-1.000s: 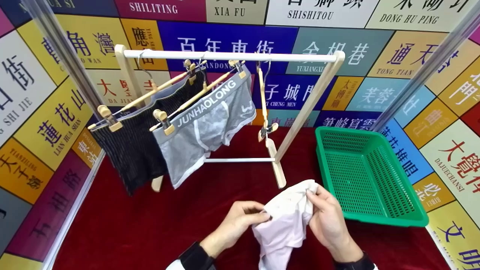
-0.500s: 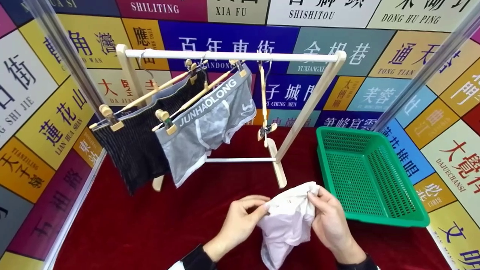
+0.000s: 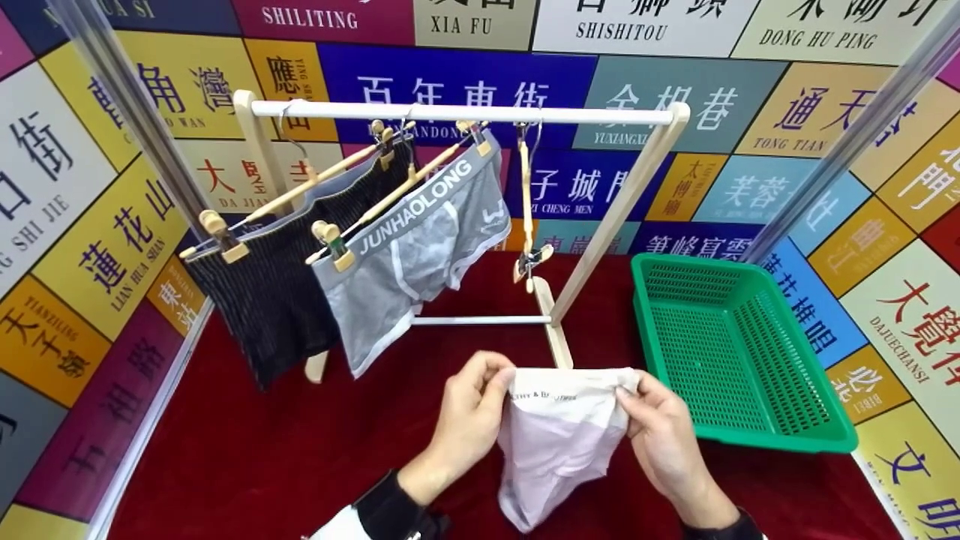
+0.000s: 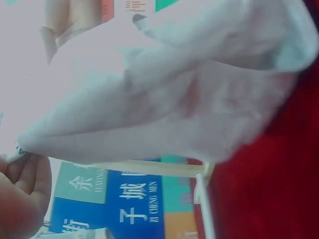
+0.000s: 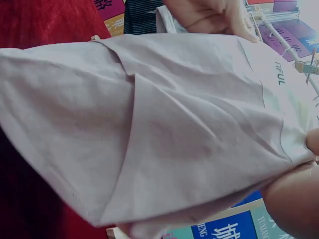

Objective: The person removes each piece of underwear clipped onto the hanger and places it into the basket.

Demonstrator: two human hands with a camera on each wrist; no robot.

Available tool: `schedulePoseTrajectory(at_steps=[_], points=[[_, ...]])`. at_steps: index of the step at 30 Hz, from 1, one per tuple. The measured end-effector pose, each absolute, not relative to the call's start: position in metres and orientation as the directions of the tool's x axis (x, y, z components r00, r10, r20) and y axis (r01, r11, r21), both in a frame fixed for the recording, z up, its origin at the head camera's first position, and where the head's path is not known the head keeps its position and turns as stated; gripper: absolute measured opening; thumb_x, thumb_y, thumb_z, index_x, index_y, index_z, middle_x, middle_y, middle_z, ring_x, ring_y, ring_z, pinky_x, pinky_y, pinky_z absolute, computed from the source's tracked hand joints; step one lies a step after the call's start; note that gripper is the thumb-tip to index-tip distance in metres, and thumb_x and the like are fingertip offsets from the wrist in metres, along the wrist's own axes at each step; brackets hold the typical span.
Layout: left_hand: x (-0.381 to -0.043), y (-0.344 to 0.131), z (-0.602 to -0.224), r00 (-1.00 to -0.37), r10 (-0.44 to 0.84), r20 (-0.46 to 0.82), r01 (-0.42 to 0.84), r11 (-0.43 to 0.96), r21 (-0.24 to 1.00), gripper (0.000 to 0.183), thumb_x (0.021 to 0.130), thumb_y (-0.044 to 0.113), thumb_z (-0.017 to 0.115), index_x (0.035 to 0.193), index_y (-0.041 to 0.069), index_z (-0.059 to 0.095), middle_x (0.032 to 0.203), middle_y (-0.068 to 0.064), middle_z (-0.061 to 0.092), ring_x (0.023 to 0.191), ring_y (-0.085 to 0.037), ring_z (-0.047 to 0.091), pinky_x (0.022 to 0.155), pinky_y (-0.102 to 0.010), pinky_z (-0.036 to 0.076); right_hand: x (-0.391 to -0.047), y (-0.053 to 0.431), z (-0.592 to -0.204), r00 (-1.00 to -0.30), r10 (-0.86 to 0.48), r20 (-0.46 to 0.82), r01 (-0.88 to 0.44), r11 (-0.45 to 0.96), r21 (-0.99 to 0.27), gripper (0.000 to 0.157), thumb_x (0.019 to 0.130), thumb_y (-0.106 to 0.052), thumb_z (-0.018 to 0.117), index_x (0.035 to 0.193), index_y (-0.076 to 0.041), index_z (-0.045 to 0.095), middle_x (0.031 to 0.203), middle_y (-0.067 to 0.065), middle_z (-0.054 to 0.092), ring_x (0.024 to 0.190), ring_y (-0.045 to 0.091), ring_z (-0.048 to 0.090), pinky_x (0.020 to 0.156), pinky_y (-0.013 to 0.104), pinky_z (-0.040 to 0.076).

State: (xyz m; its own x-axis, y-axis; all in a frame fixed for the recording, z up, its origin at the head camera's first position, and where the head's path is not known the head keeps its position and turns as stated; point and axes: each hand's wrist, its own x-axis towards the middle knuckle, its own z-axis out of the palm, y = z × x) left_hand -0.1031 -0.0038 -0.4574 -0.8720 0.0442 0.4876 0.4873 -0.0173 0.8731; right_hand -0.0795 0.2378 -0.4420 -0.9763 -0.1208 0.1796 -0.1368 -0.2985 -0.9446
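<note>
Pale pink underpants (image 3: 562, 435) with a white lettered waistband hang between both hands in the head view, waistband up and stretched nearly level. My left hand (image 3: 472, 412) pinches the waistband's left corner between thumb and fingers. At the opposite corner my right hand (image 3: 664, 435) pinches it the same way, thumb in front. In the right wrist view the pink cloth (image 5: 179, 129) hangs with soft folds, part of the waistband lettering showing. The left wrist view has the underpants (image 4: 164, 94) across most of it, with the left hand (image 4: 22, 194) at the edge.
Behind the hands stands a clothes rack with a white rail (image 3: 465, 112). Black striped boxers (image 3: 262, 292) and grey boxer briefs (image 3: 412, 247) hang there from clip hangers. A bare clip hanger (image 3: 526, 202) hangs farther right. A green basket (image 3: 742, 360) sits at the right on red cloth (image 3: 247, 457).
The left hand has shifted up along the waistband to its corner. The bunched waistband is now spread flat between the hands, with its lettering showing. The right hand keeps its hold.
</note>
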Motion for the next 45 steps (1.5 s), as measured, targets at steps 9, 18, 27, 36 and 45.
schedulePoseTrajectory(at_steps=[9, 18, 27, 36, 45], points=[[-0.105, -0.002, -0.462, -0.917, 0.143, 0.373, 0.362, -0.098, 0.927, 0.014, 0.097, -0.001, 0.070, 0.111, 0.000, 0.072, 0.092, -0.004, 0.071, 0.084, -0.014, 0.063, 0.074, -0.024, 0.052, -0.076, 0.237, -0.436, -0.973, -0.136, 0.188, -0.135, -0.328, -0.935, 0.025, 0.108, 0.005, 0.044, 0.114, -0.004, 0.067, 0.106, 0.004, 0.070, 0.097, 0.013, 0.066, 0.085, 0.026, 0.056], [-0.108, 0.001, -0.492, -0.923, 0.376, 0.078, 0.002, -0.199, 0.980, 0.036, 0.098, 0.008, 0.070, 0.128, -0.011, 0.066, 0.114, -0.013, 0.074, 0.103, -0.015, 0.067, 0.094, -0.029, 0.053, -0.075, 0.239, -0.436, -0.970, -0.156, 0.188, -0.130, -0.323, -0.937, 0.025, 0.108, 0.004, 0.043, 0.115, -0.003, 0.066, 0.108, 0.006, 0.069, 0.097, 0.013, 0.065, 0.083, 0.026, 0.056], [-0.109, -0.003, -0.482, -0.924, 0.373, 0.083, 0.028, -0.151, 0.988, 0.018, 0.092, 0.003, 0.072, 0.106, -0.007, 0.078, 0.098, -0.012, 0.079, 0.087, -0.010, 0.070, 0.081, -0.025, 0.055, -0.074, 0.244, -0.439, -0.968, -0.150, 0.201, -0.143, -0.327, -0.934, 0.026, 0.108, 0.006, 0.043, 0.112, -0.003, 0.067, 0.105, 0.005, 0.069, 0.096, 0.013, 0.067, 0.084, 0.026, 0.057], [-0.110, -0.008, -0.447, -0.926, 0.261, 0.273, 0.256, -0.095, 0.962, 0.011, 0.099, -0.003, 0.061, 0.098, -0.002, 0.072, 0.100, -0.009, 0.075, 0.089, -0.010, 0.066, 0.078, -0.023, 0.053, -0.077, 0.248, -0.442, -0.955, -0.160, 0.251, -0.190, -0.322, -0.928, 0.030, 0.107, 0.009, 0.042, 0.116, -0.003, 0.068, 0.108, 0.004, 0.070, 0.097, 0.013, 0.068, 0.085, 0.026, 0.057], [-0.107, -0.002, -0.435, -0.922, 0.215, 0.322, 0.322, -0.032, 0.946, 0.009, 0.101, 0.006, 0.066, 0.097, 0.003, 0.073, 0.073, 0.001, 0.064, 0.067, -0.008, 0.056, 0.061, -0.021, 0.045, -0.079, 0.248, -0.441, -0.940, -0.207, 0.271, -0.206, -0.289, -0.935, 0.036, 0.102, 0.015, 0.041, 0.118, -0.003, 0.068, 0.109, 0.005, 0.073, 0.097, 0.012, 0.069, 0.083, 0.027, 0.059]])
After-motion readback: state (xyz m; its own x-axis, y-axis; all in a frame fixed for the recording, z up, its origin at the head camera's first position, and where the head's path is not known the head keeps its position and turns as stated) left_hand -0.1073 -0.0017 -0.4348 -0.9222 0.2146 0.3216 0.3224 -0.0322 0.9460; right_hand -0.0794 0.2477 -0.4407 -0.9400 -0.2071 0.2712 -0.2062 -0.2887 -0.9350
